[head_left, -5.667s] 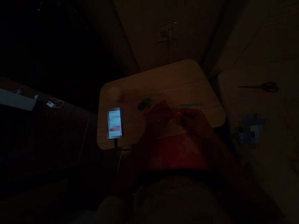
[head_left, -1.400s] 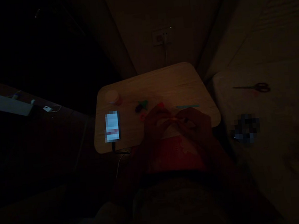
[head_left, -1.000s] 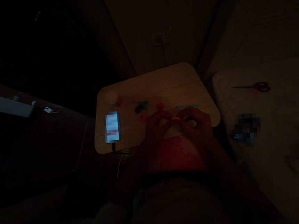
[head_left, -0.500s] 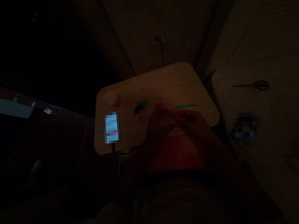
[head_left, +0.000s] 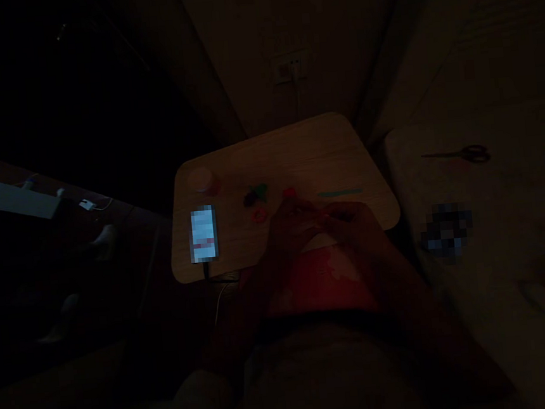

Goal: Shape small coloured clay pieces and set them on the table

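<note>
The room is very dark. My left hand (head_left: 290,227) and my right hand (head_left: 353,223) meet over the near edge of a small wooden table (head_left: 296,148). Their fingertips pinch a small orange piece (head_left: 320,215) between them. On the table lie a red lump (head_left: 289,193), a red ring-like bit (head_left: 258,215) and a green and dark lump (head_left: 255,194). A thin teal stick (head_left: 340,193) lies just beyond my right hand.
A lit phone (head_left: 203,234) with a cable lies at the table's left front. A small pale tub (head_left: 202,182) stands behind it. Scissors (head_left: 463,154) rest on the bed to the right. A wall socket (head_left: 289,69) is behind the table.
My hands stay pinched together over the table's near edge, shifting only slightly. The orange piece showed clearly between the fingertips a second ago and is now mostly covered.
</note>
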Demonstrator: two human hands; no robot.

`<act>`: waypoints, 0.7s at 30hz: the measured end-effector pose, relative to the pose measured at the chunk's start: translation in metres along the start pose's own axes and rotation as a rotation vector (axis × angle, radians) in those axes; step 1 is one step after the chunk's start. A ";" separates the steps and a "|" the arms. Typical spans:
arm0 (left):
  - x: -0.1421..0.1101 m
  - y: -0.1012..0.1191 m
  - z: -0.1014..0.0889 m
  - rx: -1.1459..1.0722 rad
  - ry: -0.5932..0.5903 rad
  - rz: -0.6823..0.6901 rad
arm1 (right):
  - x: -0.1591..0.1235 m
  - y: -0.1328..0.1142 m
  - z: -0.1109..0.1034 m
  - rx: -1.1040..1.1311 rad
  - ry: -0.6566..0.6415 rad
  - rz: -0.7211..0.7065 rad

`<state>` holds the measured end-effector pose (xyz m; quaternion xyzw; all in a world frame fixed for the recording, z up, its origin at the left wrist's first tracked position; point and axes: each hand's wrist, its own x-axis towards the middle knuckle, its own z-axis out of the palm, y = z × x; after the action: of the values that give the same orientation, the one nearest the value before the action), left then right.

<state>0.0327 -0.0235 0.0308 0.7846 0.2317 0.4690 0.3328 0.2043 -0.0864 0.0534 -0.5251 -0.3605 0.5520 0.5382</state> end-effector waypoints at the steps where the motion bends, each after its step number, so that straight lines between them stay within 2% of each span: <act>1: 0.000 0.000 0.000 -0.009 0.000 -0.013 | 0.000 0.000 0.000 0.002 -0.006 -0.004; 8: 0.001 0.003 -0.001 -0.054 -0.042 -0.074 | 0.001 0.002 -0.002 -0.004 -0.045 -0.002; 14: -0.001 0.001 0.004 -0.055 -0.051 0.046 | 0.001 -0.002 -0.005 -0.038 -0.056 0.031; 21: -0.002 0.001 0.002 -0.001 -0.030 0.006 | 0.001 -0.004 -0.006 -0.044 -0.115 0.064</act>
<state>0.0342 -0.0260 0.0298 0.7919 0.2244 0.4584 0.3353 0.2112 -0.0855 0.0560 -0.5154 -0.3861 0.5902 0.4868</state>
